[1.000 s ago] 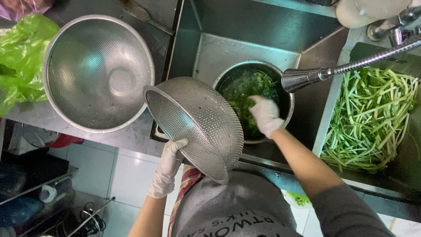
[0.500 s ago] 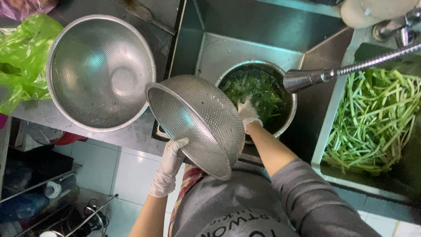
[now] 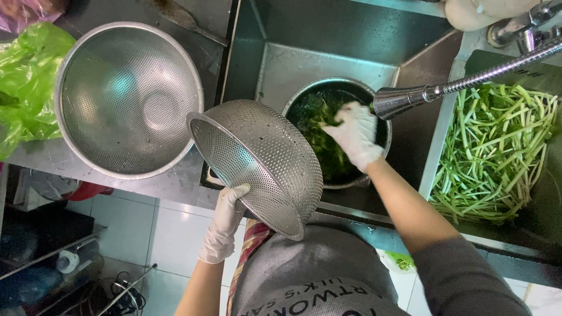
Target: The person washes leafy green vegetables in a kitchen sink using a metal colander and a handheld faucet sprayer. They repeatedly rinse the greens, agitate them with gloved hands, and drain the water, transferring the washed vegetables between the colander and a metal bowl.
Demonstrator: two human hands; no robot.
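left hand: gloved, fingers gripping | right hand: gloved, arm extended forward

Both hands gloved: thin white disposable gloves, wrinkled, cuffs ending just past the wrists. Left hand: glove cuff loose and puckered, forearm bare below it. Right hand: glove wet-looking, creased at the knuckles; forearm bare to abt the elbow, then a grey long sleeve pushed up and bunched. Torso in a grey top w/ dark printed lettering on the chest. Red-and-yellow striped cloth strip hangs at the left side of the top.
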